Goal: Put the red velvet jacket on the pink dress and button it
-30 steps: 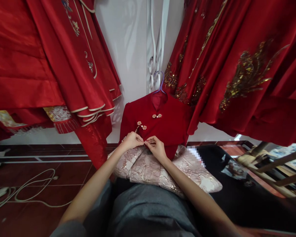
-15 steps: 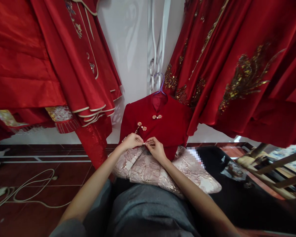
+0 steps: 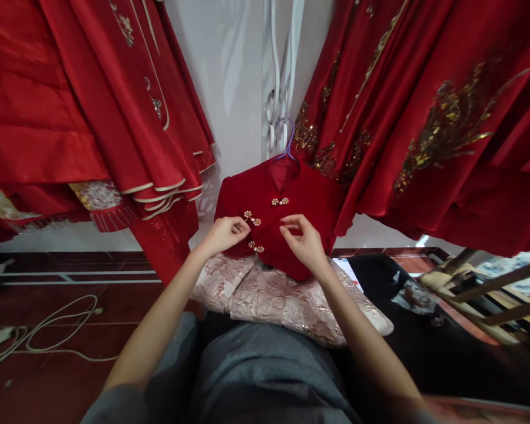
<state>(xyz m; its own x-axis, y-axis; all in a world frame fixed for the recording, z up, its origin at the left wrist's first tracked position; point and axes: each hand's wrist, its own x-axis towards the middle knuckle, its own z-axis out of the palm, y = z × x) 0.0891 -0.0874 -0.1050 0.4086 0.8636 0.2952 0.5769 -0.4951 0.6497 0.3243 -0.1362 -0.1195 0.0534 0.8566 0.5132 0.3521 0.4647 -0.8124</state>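
Observation:
A red jacket (image 3: 229, 188) with a stand collar hangs upright on a purple hanger (image 3: 290, 141) before me. Gold flower-shaped fasteners with pearl-like middles sit on its front: a collar fastener (image 3: 280, 201), a side fastener (image 3: 252, 218) and a lower fastener (image 3: 256, 247). My left hand (image 3: 227, 234) is just left of the side fastener, its fingers loosely curved with nothing visible in them. Over the jacket's right part hovers my right hand (image 3: 304, 238), thumb and fingers apart and holding nothing. Pink brocade cloth (image 3: 269, 294) lies across my lap beneath the jacket's hem.
Red embroidered garments (image 3: 159, 135) hang at left, and red sequined garments (image 3: 441, 129) at right. A white metal stand (image 3: 274, 76) rises behind the hanger. A cable (image 3: 48, 318) lies on the floor. A phone (image 3: 348, 271) and a plastic bag (image 3: 417, 297) rest on a black surface (image 3: 424, 353).
My hands have let go of the lower fastener and moved up and apart, left hand leftward, right hand rightward. That fastener now shows joined on the jacket.

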